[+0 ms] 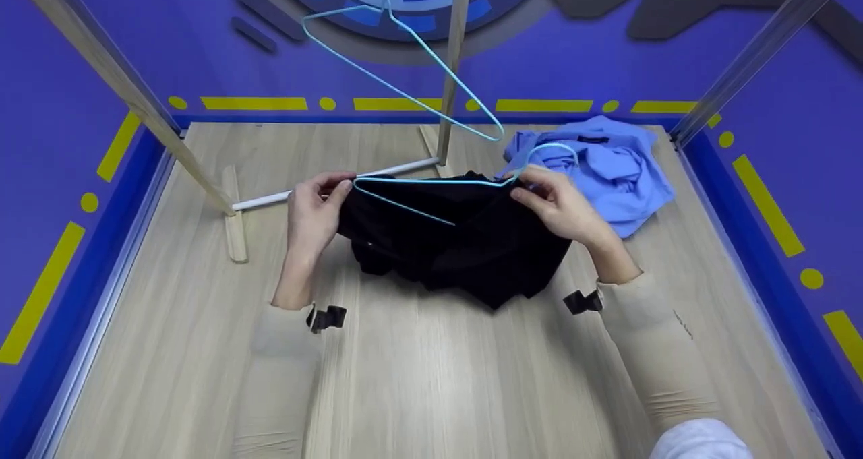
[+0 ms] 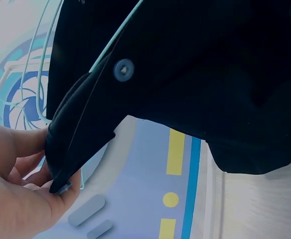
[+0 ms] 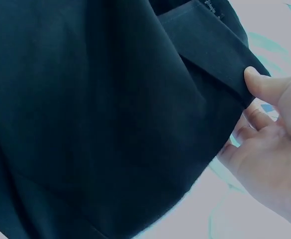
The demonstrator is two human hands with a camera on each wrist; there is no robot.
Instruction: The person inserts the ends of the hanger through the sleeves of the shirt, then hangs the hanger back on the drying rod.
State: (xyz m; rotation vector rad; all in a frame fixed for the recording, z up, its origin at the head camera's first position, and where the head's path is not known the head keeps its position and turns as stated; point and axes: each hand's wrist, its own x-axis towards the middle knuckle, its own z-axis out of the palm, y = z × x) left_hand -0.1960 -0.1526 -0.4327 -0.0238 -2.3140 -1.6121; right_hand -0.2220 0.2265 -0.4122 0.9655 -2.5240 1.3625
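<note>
A black garment (image 1: pixel 465 257) is held up between the two hands over the middle of the table (image 1: pixel 418 385); whether its lower folds touch the wood is hard to tell. The fingers of the left hand (image 1: pixel 315 209) pinch one upper corner of the cloth, and those of the right hand (image 1: pixel 556 203) pinch the other side. A light-blue hanger (image 1: pixel 431 181) lies along the garment's upper edge, its hook beside the right hand and its lower bar partly hidden by the cloth. A button (image 2: pixel 124 70) shows near the edge.

Just behind the right hand, a crumpled blue garment (image 1: pixel 623 193) lies on the table, partly covered by that hand and the hook. A second hanger (image 1: pixel 402 92) hangs beyond the black garment, in front of a rear wooden post (image 1: pixel 453 75). A front wooden post (image 1: pixel 155 125) stands to the left; a white bar (image 1: pixel 404 168) joins the two low down, partly hidden by the left hand and the cloth.

The table has a pale wood grain, and purple-blue walls (image 1: pixel 222 61) with yellow dashes and dots enclose it on three sides.
</note>
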